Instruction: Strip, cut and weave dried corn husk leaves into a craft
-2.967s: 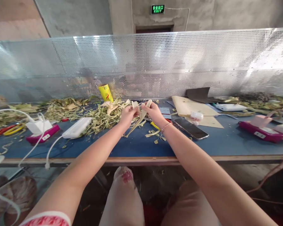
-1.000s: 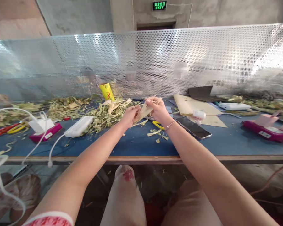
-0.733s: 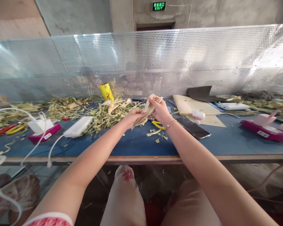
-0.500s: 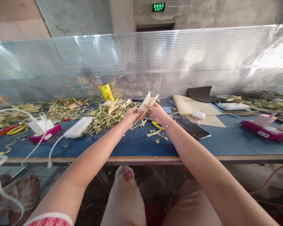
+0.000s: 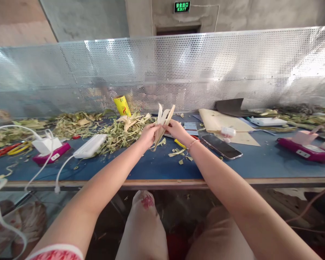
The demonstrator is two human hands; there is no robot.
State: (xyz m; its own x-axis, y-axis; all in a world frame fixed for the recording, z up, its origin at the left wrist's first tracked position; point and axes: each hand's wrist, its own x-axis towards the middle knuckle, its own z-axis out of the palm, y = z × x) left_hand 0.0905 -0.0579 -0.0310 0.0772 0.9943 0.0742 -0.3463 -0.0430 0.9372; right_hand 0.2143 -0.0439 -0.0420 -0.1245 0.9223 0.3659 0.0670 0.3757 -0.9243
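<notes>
Pale dry husk strips (image 5: 164, 117) stand up in a loose fan between my two hands, above the table. My left hand (image 5: 149, 133) pinches them low on the left side. On the right side, my right hand (image 5: 176, 129) is closed on the same strips, its fingertips nearly meeting those of the left. Husk ends hang below the fingers. Left of my hands spreads a heap of greenish shredded husk (image 5: 119, 135). Yellow-handled scissors (image 5: 180, 143) lie under my right wrist, partly hidden by it, with small scraps nearby.
A phone (image 5: 221, 146), tan paper sheets (image 5: 215, 121) and an earbud case (image 5: 228, 132) lie to the right. Leftward are a white power bank (image 5: 90, 146), a purple power strip (image 5: 51, 153) and cables. A yellow tube (image 5: 122, 105) stands before the perforated metal screen (image 5: 176, 68).
The husk strips have turned more upright and spread apart into a fan. Both hands have shifted slightly left, and more of the scissors shows beside my right wrist.
</notes>
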